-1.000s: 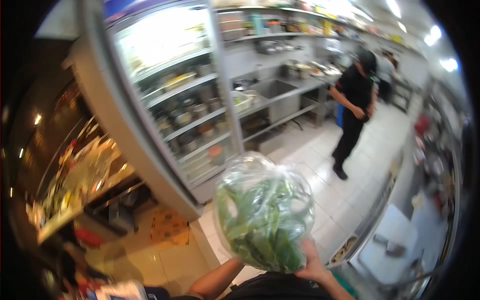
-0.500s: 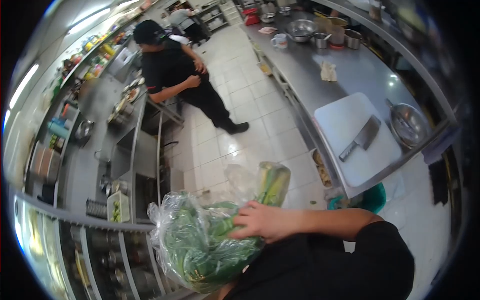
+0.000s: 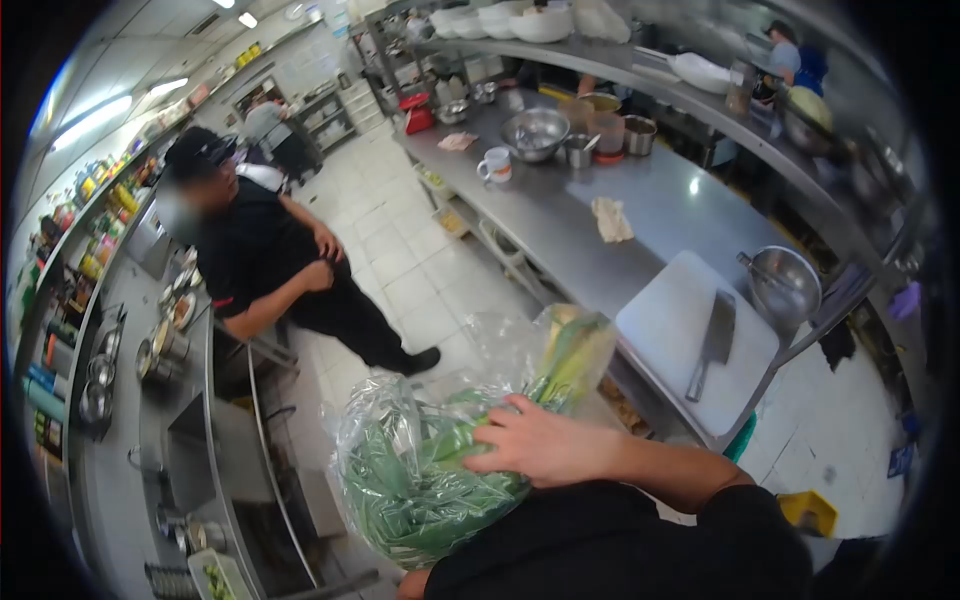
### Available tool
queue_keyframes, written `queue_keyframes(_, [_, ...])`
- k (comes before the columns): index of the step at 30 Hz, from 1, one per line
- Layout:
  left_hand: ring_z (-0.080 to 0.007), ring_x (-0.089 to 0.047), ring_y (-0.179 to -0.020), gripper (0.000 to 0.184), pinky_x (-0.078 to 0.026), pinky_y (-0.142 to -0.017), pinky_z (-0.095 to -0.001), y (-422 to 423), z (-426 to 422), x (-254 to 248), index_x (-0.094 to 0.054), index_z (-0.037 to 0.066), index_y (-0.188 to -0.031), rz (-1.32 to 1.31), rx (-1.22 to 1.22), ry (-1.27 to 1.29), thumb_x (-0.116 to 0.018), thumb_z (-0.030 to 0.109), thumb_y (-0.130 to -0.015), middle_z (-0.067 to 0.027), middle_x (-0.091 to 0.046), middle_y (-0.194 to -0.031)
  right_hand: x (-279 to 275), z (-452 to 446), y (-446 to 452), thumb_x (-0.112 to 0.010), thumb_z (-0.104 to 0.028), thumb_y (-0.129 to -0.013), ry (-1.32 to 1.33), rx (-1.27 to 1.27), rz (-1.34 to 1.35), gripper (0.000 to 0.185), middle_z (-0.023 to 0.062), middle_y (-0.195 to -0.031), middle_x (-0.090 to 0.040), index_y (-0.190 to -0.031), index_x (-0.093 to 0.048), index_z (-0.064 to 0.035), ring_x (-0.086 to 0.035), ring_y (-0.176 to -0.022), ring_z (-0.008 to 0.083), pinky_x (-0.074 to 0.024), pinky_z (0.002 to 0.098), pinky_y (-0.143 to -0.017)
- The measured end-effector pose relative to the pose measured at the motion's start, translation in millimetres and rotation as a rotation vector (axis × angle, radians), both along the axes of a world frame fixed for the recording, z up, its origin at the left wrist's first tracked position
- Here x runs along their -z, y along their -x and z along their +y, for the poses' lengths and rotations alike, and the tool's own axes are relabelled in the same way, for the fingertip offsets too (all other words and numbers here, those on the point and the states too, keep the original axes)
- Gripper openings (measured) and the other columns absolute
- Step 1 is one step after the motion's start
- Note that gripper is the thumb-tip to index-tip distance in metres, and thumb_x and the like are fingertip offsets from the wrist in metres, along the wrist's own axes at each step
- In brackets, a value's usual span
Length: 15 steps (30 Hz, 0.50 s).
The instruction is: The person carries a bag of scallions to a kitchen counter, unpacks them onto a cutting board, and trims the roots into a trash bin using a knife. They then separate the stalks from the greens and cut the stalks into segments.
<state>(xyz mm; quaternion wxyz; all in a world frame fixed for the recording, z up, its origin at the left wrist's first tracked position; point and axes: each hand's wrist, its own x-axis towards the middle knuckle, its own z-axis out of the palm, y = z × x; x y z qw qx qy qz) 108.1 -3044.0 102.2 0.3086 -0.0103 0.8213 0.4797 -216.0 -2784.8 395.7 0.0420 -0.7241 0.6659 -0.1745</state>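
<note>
Marking on the white mug (image 3: 495,165) is too small to read; a cleaver (image 3: 718,332) lies on the cutting board (image 3: 660,318), and a person in black (image 3: 262,240) stands in the aisle, left of the steel worktop (image 3: 690,205). The right hand (image 3: 535,442) clasps the bag of greens (image 3: 420,495) with bent, slightly parted fingers, by the dark shirt (image 3: 620,545); the left hand (image 3: 412,584), mostly hidden, cannot be judged.

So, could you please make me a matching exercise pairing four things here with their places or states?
Things:
1. Cleaver
2. Bag of leafy greens
3. Mug
4. Beige cloth

Places or states:
A. Standing upright, white
B. Under the fingers of the right hand
C. Crumpled on the steel counter
D. Lying on the cutting board

Right pairs: 1-D, 2-B, 3-A, 4-C
</note>
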Motion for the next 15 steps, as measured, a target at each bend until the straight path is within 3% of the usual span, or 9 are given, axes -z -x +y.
queue_keyframes(2, [-0.0228,-0.062,-0.103,0.067,-0.052,-0.089,-0.0348,64.5,-22.6,-4.2,-0.049,-0.001,-0.136,0.038,0.039,-0.005,-0.079,0.017,-0.079,-0.0128,-0.06,-0.128,-10.2,-5.2,22.3,-0.069,-0.005,-0.067,-0.008,0.096,0.017,0.061,0.0084,-0.11,-0.051,-0.124,-0.054,-0.0179,-0.05,-0.11,0.0272,-0.0341,0.0481,-0.101])
queue_keyframes(4, [-0.0229,-0.062,-0.103,0.067,-0.052,-0.089,-0.0349,-13.7,-70.1,39.5,-0.049,0.0,-0.136,0.045,0.072,-0.018,-0.079,0.017,-0.079,-0.0128,-0.06,-0.129,-25.9,-7.4,47.2,-0.069,-0.004,-0.066,-0.028,0.18,0.045,0.062,0.0085,-0.11,-0.051,-0.125,-0.054,-0.0182,-0.05,-0.111,0.0271,-0.0335,0.0489,-0.102])
queue_keyframes(5, [-0.0229,-0.062,-0.103,0.067,-0.052,-0.089,-0.0349,18.9,-76.8,33.7,-0.049,0.0,-0.137,0.042,0.091,-0.024,-0.079,0.017,-0.079,-0.0129,-0.06,-0.129,-33.2,-7.7,61.2,-0.069,-0.004,-0.066,-0.04,0.246,0.066,0.064,0.0085,-0.11,-0.051,-0.125,-0.054,-0.0185,-0.05,-0.111,0.027,-0.0329,0.0497,-0.103])
queue_keyframes(9, [-0.0231,-0.062,-0.103,0.068,-0.052,-0.09,-0.035,233.9,-56.1,-22.9,-0.049,0.0,-0.137,0.022,0.198,-0.03,-0.079,0.016,-0.079,-0.0129,-0.06,-0.129,-46.3,0.3,128.3,-0.07,-0.003,-0.065,-0.104,0.445,0.099,0.06,0.0066,-0.106,-0.052,-0.122,-0.058,-0.0179,-0.051,-0.111,0.0259,-0.0321,0.0532,-0.104])
queue_keyframes(15, [-0.0233,-0.062,-0.104,0.069,-0.052,-0.09,-0.0351,538.4,87.4,-103.8,-0.048,0.0,-0.138,-0.016,0.25,-0.03,-0.08,0.016,-0.079,-0.0129,-0.059,-0.13,-18.0,20.3,275.9,-0.065,-0.003,-0.068,-0.266,0.681,-0.003,0.053,0.0065,-0.107,-0.056,-0.119,-0.062,-0.0168,-0.051,-0.115,0.0272,-0.0316,0.057,-0.105])
